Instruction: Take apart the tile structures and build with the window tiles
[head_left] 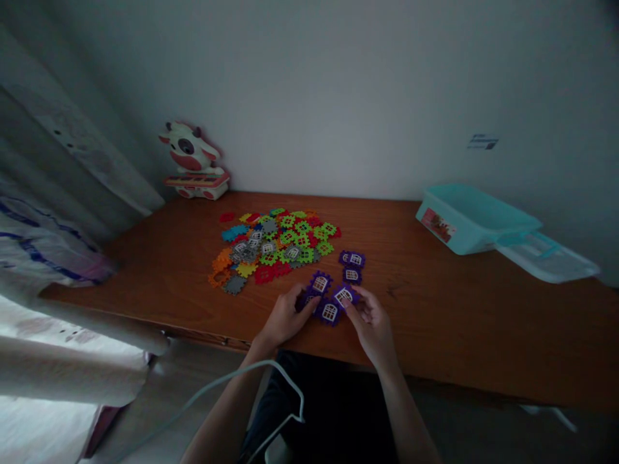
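Note:
Near the table's front edge, my left hand grips the left side of a cluster of purple interlocking window tiles, its thumb on top. My right hand pinches a tilted purple window tile between thumb and fingers, at the cluster's right side. Another purple tile lies below, between the two hands. Whether the tilted tile is joined to the others cannot be made out. Just beyond my right hand, a few loose purple window tiles rest on the wood.
A pile of green, red, orange, grey and blue tiles spreads behind my left hand. A cow-shaped toy keyboard stands at the back left. On the right is a turquoise bin with its lid beside it. A pale cable crosses my lap.

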Tool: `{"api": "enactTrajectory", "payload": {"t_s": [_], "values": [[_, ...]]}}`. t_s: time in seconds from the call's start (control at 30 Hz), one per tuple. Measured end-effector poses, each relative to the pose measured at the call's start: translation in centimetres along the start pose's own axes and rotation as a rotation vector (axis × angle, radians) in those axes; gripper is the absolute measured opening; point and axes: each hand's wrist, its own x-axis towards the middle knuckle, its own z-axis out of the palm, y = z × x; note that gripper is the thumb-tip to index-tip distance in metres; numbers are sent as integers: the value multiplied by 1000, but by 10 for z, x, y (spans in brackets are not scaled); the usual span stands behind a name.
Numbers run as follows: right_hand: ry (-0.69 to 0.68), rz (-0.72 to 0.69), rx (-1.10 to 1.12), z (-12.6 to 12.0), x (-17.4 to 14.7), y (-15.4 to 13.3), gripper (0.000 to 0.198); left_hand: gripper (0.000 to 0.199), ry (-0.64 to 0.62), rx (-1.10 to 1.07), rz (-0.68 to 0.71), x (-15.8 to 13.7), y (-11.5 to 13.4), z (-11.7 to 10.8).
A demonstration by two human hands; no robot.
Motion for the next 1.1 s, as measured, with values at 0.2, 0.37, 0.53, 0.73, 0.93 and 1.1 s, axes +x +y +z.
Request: {"api": "enactTrajectory", "payload": {"t_s": [0.2, 0.37, 0.53, 0.73, 0.93, 1.1], "values": [[82, 37, 88, 4, -2, -3, 44, 26, 62, -115, -30, -1, 1, 0], [121, 46, 158, 1, 2, -3, 46, 30, 29, -422, -114, 13, -3, 3], [207, 34, 229, -5, 29, -16, 49, 43, -80, -748, -225, 50, 3, 6], [210, -8, 422, 1, 81, -40, 52, 52, -76, -1085, -350, 104, 10, 21], [143, -30, 591, 12, 132, -42, 46, 50, -18, -1267, -337, 136, 10, 42], [216, -14, 582, 31, 160, -31, 41, 53, 55, -1246, -336, 140, 0, 47]]}}
